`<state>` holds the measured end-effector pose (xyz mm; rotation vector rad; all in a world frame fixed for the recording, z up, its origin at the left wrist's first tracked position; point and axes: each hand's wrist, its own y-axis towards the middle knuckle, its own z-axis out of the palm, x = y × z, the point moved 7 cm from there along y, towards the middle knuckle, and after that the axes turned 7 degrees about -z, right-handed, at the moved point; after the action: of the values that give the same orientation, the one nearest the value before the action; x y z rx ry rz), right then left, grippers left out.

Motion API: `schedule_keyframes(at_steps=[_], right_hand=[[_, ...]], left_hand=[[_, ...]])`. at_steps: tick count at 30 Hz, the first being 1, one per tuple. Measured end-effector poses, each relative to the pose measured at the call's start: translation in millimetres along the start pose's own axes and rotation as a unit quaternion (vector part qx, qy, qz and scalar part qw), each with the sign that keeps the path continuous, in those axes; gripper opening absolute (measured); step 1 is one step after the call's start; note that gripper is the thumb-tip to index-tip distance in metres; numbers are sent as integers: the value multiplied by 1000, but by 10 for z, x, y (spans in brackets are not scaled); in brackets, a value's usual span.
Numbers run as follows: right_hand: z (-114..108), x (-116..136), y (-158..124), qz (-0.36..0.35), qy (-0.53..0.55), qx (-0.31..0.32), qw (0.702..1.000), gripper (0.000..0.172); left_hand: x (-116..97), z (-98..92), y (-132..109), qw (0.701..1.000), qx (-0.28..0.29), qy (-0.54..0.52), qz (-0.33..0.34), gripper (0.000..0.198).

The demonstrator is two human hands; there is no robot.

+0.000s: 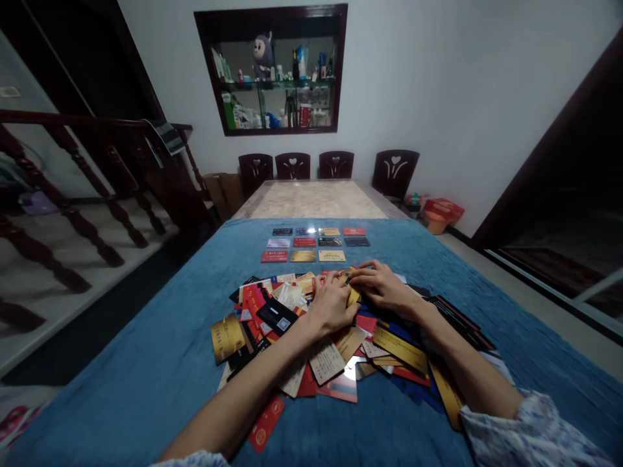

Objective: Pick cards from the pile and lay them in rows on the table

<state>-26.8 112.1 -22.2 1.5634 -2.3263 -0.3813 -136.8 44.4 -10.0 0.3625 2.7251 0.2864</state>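
A heap of bank-style cards (277, 314) in red, gold, black and white lies spread on the blue cloth. Into its middle reaches my left hand (328, 301), fingers apart and resting on the cards, thumb out to the right. My right hand (384, 285) comes over the heap from the right, its fingers stretched leftward. Between the hands a gold card (354, 295) is tilted, touched by the fingers; a firm grip on it does not show. Beyond the heap, cards lie in three neat rows, among them a cream card (331, 256) and a red card (274, 257).
The blue cloth (160, 337) covers the near part of a long table, whose marbled top (316, 198) shows beyond. Dark chairs (396, 174) stand at the far end. A stair railing (87, 120) is on the left, an orange bin (435, 222) on the right.
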Motion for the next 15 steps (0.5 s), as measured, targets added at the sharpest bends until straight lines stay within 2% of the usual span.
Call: schedule_keyframes(at_steps=[4, 9, 15], right_hand=[[-31, 37, -16, -2, 23, 13, 1000, 35], [-60, 46, -27, 0, 34, 31, 999, 49], [-127, 40, -35, 3, 54, 19, 998, 30]], left_hand=[[11, 20, -3, 1000, 8, -1, 11, 17], [31, -6, 3, 1000, 14, 18, -4, 22], [-10, -64, 1, 1000, 8, 19, 4, 19]])
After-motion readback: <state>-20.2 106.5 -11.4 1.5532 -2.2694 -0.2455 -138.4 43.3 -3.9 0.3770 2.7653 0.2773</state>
